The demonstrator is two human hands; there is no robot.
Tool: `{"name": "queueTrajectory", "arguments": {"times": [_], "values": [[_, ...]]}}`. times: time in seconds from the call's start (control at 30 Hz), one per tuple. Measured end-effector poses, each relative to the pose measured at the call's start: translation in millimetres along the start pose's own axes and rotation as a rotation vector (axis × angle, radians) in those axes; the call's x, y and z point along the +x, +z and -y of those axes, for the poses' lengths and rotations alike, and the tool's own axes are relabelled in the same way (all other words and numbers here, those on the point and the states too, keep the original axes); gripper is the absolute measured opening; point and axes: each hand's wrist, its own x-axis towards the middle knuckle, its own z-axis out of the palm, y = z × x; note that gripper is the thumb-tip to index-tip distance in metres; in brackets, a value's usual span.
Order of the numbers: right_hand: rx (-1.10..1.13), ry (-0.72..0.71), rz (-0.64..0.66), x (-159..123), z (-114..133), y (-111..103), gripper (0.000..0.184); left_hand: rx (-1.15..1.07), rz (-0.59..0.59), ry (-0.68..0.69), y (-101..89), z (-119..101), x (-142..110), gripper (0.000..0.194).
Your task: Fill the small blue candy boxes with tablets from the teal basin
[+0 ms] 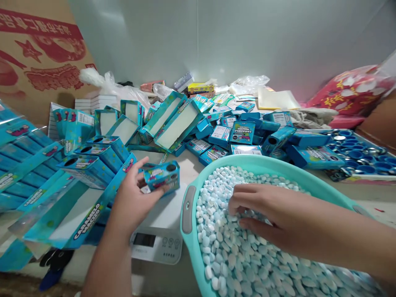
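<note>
My left hand (133,196) grips a small blue candy box (162,177), tilted above the white kitchen scale (163,214). The scale's dark display (144,240) shows no figures I can read. My right hand (260,210) reaches into a turquoise tub (189,227). Its fingers are curled down among pale blue and white oval candies (235,255); how many lie in the grasp is hidden. By my left forearm is an open display tray (77,214) marked "CARAMELO MACIZO", with several small boxes (89,169) at its far end.
Blue boxes (243,133) are heaped behind the tub, beside more display trays (177,123). Wrapped full trays (24,161) stand at the left under a carton (40,53). A box of blue and silver round pieces (365,154) and a red bag (349,93) are at the right.
</note>
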Motion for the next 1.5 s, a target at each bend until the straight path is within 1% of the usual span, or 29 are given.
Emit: {"name": "queueTrajectory", "arguments": {"times": [0.03,0.07,0.1,0.13,0.17,0.2,0.23,0.27,0.33,0.4,0.5,0.6,0.67,0.8,0.97,1.07,1.13,1.27,1.33,1.4,1.5], "values": [[0.003,0.001,0.012,0,1,-1,0.013,-0.009,-0.137,0.122,7.0,-2,-2,0.072],[0.007,0.003,0.022,0,2,-2,0.014,0.01,-0.23,0.284,12.6,-4,-4,0.058],[0.012,0.004,0.028,0,3,-3,0.014,0.062,-0.263,0.476,16.4,-6,-6,0.048],[0.016,0.003,0.028,-1,3,-4,0.014,0.144,-0.243,0.673,18.4,-8,-8,0.043],[0.018,0.002,0.03,0,3,-4,0.014,0.241,-0.196,0.85,19.0,-9,-9,0.043],[0.017,-0.001,0.032,0,3,-4,0.014,0.332,-0.152,0.991,18.8,-10,-10,0.045],[0.012,-0.005,0.037,0,4,-4,0.014,0.408,-0.131,1.087,18.1,-10,-11,0.046],[0.006,-0.008,0.042,1,4,-5,0.014,0.462,-0.14,1.153,17.4,-11,-11,0.045],[-0.008,-0.009,0.052,1,4,-5,0.014,0.498,-0.147,1.24,17.1,-12,-12,0.042],[-0.019,-0.002,0.057,2,4,-5,0.014,0.509,-0.146,1.266,18.5,-13,-14,0.042],[-0.024,0.005,0.063,2,5,-5,0.014,0.581,-0.176,1.214,21.3,-13,-18,0.046],[-0.021,0.001,0.055,2,5,-5,0.015,0.576,-0.207,1.219,21.5,-14,-20,0.053],[-0.015,-0.002,0.047,2,6,-6,0.015,0.576,-0.17,1.23,20.0,-15,-20,0.055],[-0.01,0.005,0.051,3,7,-6,0.015,0.591,-0.075,1.229,17.6,-17,-17,0.053],[-0.014,0.018,0.066,2,7,-5,0.017,0.575,-0.023,1.173,21.7,-21,-17,0.047],[-0.002,0.021,0.061,2,6,-4,0.017,0.584,-0.03,1.135,22.9,-23,-18,0.049],[0.002,0.021,0.058,3,6,-4,0.017,0.599,-0.053,1.165,21.1,-23,-19,0.05],[-0.008,0.029,0.058,4,6,-4,0.018,0.595,-0.094,1.272,15.5,-21,-21,0.049],[-0.012,0.031,0.054,4,6,-4,0.019,0.595,-0.113,1.258,14.5,-22,-21,0.048],[-0.007,0.027,0.05,4,5,-3,0.019,0.613,-0.093,1.222,15.2,-23,-22,0.046],[-0.004,0.016,0.045,4,4,-1,0.018,0.601,-0.065,1.238,17.6,-23,-22,0.046]]}}
